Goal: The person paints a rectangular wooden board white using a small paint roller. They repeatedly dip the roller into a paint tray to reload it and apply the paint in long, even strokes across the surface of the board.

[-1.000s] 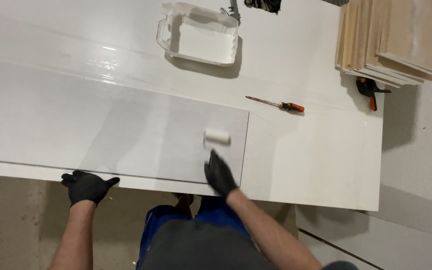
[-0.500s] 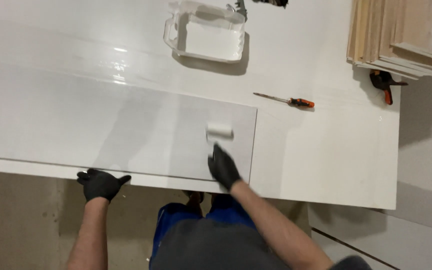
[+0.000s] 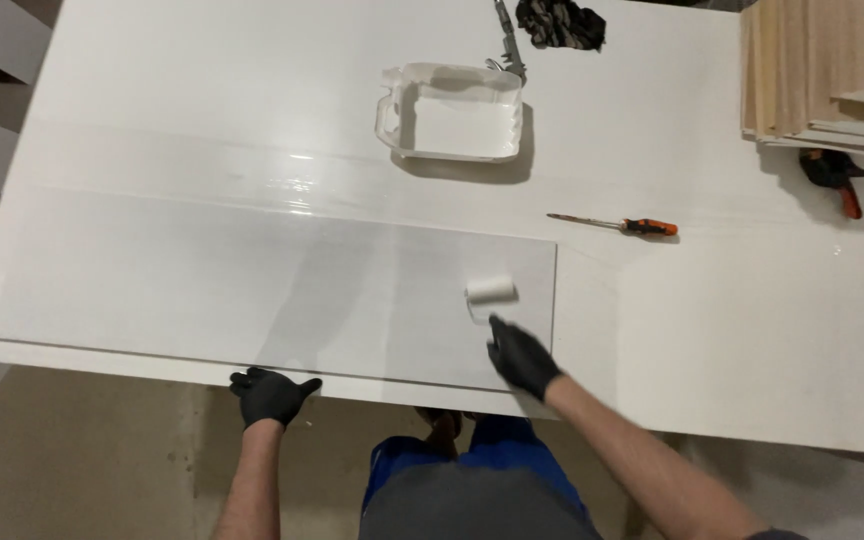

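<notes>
Head view: my right hand (image 3: 522, 357) gripped the paint roller (image 3: 491, 291) on the panel's (image 3: 202, 290) right end; left fingers (image 3: 270, 395) spread, steadying the near edge. Coating looked mostly done.

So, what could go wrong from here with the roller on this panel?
The left hand grips the near edge of the panel, so its glove might smear wet paint. The right hand rolls the roller near the panel's right end; it may run off onto the table.

Bright overhead light glares off the wet white table (image 3: 292, 185), soft shadows, sharp focus throughout.
</notes>
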